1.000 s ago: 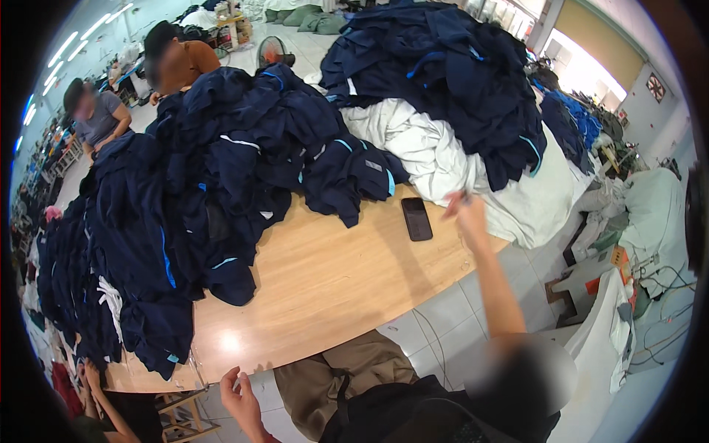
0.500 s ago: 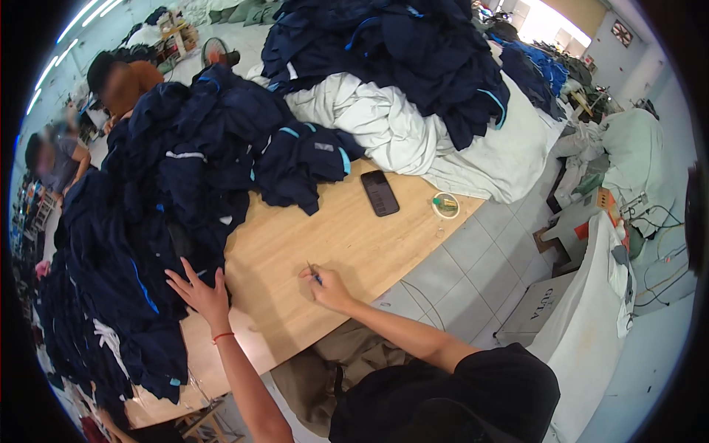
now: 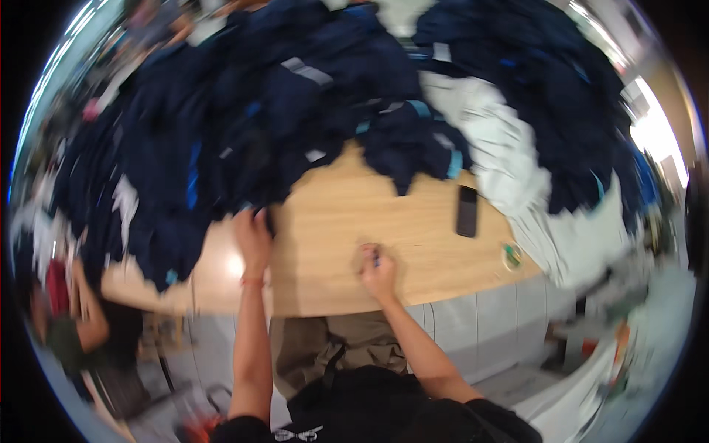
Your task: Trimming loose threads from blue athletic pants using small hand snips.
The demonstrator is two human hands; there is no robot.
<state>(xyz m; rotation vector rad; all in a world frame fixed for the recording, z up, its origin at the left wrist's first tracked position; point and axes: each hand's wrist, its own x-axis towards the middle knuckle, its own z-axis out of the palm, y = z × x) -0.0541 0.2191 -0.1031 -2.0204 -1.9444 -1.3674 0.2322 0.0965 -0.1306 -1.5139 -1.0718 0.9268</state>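
My left hand [image 3: 253,240] is at the near edge of the pile of navy garments [image 3: 244,140]. Its fingers look curled on the dark cloth of one garment, though motion blurs them and partly hides the tips. To its right, above the bare wooden tabletop, my right hand [image 3: 379,276] is closed around a small tool [image 3: 376,257] with a blue part; the blur hides its exact kind. Light-blue trim and whitish patches show on several garments. A smaller navy bundle [image 3: 402,148] lies at the pile's right side, on the table [image 3: 325,221].
A black phone [image 3: 467,211] and a ring-shaped roll [image 3: 511,256] with something green inside lie at the right. White cloth [image 3: 495,133] spreads under another navy heap [image 3: 569,96]. A co-worker [image 3: 85,317] is at the lower left, and another person [image 3: 155,26] at the far left.
The head view has swung left, so everything sits differently in it. My left hand, spread beside the pile before, now has its fingers in at the cloth's edge. My right hand keeps its tool.
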